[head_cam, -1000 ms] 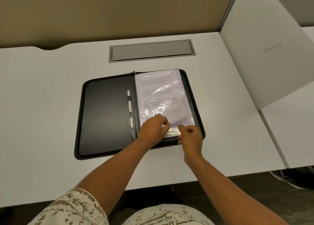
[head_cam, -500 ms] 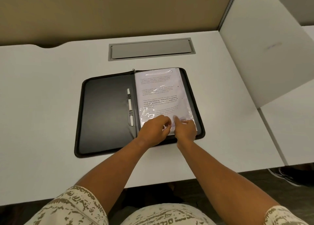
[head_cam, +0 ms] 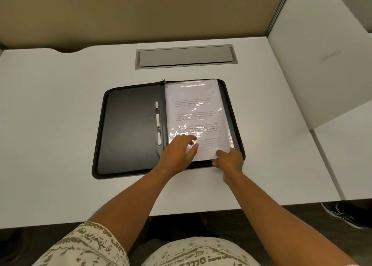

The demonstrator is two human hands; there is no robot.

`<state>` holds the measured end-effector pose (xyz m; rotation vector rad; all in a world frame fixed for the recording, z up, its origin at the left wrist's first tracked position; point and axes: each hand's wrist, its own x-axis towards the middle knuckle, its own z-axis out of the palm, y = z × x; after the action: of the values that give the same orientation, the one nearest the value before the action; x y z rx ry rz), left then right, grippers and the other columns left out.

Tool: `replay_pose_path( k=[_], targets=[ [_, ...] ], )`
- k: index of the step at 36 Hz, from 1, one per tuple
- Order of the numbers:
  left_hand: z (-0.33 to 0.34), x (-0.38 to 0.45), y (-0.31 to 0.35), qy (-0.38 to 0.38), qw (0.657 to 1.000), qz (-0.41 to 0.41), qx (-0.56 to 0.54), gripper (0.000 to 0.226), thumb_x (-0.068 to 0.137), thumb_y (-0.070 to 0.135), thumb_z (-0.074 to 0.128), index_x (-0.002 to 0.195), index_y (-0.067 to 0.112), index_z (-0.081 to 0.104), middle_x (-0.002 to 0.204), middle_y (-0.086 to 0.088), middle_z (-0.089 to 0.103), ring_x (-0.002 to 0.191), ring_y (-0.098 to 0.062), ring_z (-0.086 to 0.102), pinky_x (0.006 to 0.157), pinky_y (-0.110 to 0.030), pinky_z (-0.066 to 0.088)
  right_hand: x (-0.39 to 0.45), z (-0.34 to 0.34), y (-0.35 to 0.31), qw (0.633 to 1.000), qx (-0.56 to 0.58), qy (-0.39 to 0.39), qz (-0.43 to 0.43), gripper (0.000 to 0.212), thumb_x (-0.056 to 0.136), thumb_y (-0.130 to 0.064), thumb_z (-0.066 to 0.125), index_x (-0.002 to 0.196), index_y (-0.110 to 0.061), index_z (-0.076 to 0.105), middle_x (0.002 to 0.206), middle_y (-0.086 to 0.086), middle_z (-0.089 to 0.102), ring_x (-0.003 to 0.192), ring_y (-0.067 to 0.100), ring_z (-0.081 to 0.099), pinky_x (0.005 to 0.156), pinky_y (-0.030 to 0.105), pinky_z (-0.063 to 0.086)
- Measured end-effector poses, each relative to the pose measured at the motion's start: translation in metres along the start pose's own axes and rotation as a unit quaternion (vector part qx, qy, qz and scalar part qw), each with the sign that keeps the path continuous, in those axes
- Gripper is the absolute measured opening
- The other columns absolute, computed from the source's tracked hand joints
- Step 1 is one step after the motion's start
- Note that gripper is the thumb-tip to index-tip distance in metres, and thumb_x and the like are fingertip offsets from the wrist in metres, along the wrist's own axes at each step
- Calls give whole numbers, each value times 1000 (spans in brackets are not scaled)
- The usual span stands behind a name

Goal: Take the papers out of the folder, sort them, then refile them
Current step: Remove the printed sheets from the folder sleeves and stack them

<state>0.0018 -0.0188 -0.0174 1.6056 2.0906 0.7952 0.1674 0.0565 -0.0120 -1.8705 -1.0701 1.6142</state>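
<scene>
A black zip folder (head_cam: 128, 129) lies open on the white desk. Its right half holds printed papers in clear plastic sleeves (head_cam: 195, 112). A white clip strip (head_cam: 158, 123) runs down the spine. My left hand (head_cam: 178, 155) rests flat on the lower left of the sleeves, fingers spread and pointing right. My right hand (head_cam: 228, 159) pinches the near right corner of a sheet at the folder's front edge, thumb on top. The sheet's bottom edge sticks out a little from the sleeve.
The white desk (head_cam: 60, 125) has a grey cable flap (head_cam: 185, 56) at the back. A white partition panel (head_cam: 314, 64) stands on the right, a tan wall behind. A dark shoe (head_cam: 342, 213) shows on the floor at the lower right.
My right hand has shifted right to the near right corner and taken hold of the sheet there. My left hand's fingers have spread flatter over the sleeve.
</scene>
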Motion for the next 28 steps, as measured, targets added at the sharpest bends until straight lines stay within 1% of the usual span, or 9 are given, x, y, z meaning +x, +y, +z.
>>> replay_pose_path(
  k=[3,5,8,12,15,18,24,26,28],
  targets=[
    [0,-6,-5,28,999,-36,-26,27,100,38,52,121,24,62,107,11,64,99,-7,54,84,-29,48,-5,-12,5,997,39,-55,39,20,91,1,61,107,-8,66,99,12,73,74,26,73,72,34,63],
    [-2,-13,-7,42,996,-64,-35,22,100,35,52,114,22,64,101,10,64,91,-8,56,78,-26,48,-8,-19,7,993,55,-95,53,19,92,2,62,107,-9,65,101,13,73,75,26,73,74,35,63],
    [-3,-25,-9,71,991,-111,-35,16,101,29,52,100,20,65,91,7,61,78,-8,55,67,-20,40,-10,-27,9,987,72,-123,72,18,92,-1,66,103,-15,64,101,12,72,82,28,73,76,35,63],
    [-1,-43,-14,100,981,-158,-43,15,100,25,51,90,21,61,81,10,55,71,-5,52,61,-15,35,-4,-37,2,991,83,-77,68,12,93,-18,72,103,-15,66,108,11,71,90,29,73,81,38,62],
    [0,-56,-15,118,974,-188,-55,16,100,25,51,88,18,60,78,10,54,68,-6,51,58,-18,38,-2,-43,-4,995,74,-46,48,5,95,-13,68,98,-11,65,108,13,70,79,24,71,68,31,60],
    [-1,-65,-16,126,963,-221,-86,16,101,24,52,88,17,61,77,6,59,67,-7,54,58,-19,41,-6,-49,-5,995,57,-69,53,4,94,-6,66,97,-8,64,109,17,70,81,26,71,70,32,60],
    [-5,-73,-18,70,938,-286,-185,14,102,30,54,103,17,58,80,1,61,73,-11,57,59,-21,44,-29,-59,8,989,72,-94,89,9,95,-4,64,103,-9,62,105,18,70,85,27,68,77,34,61],
    [-8,-76,-13,74,923,-307,-220,16,100,30,57,107,16,57,88,-2,62,78,-12,59,64,-27,53,-38,-60,14,988,69,-98,97,16,95,-4,63,111,-6,62,104,17,70,83,26,68,75,33,60],
    [-10,-80,-10,75,895,-346,-272,20,98,28,61,111,14,57,96,-4,64,82,-15,61,70,-36,59,-47,-61,19,988,65,-99,101,21,95,-3,62,116,-3,62,104,16,69,82,26,68,72,33,59]
  ],
)
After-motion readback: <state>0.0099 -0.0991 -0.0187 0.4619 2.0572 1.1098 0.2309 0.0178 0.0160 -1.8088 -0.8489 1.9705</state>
